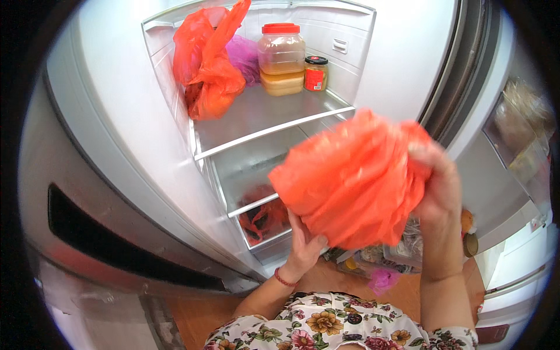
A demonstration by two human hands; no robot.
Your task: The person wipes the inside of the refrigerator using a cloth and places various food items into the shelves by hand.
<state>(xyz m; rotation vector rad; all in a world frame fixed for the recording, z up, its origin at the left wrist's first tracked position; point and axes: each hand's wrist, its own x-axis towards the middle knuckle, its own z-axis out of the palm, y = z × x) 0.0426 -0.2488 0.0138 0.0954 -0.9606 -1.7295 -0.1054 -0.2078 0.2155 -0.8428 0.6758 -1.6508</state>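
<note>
A bulky red plastic bag (350,183) is held up between my two hands, in front of an open refrigerator. My right hand (435,179) grips its gathered right side, slightly blurred. From below on the left, my left hand (304,245) holds the bag's lower edge, thumb in front. What is inside the bag cannot be seen. Behind it, the upper glass shelf (262,118) bears another red plastic bag (210,83), a purple plastic bag (245,57), a red-lidded plastic jar (282,61) and a small black-lidded glass jar (316,74).
Below is a second glass shelf (251,175), over a drawer (271,243) with red bags. A refrigerator door (131,188) stands at the left; the right door's bin holds bagged items (523,113). Packed containers (367,262) and a purple bag (383,280) lie low, near the floor.
</note>
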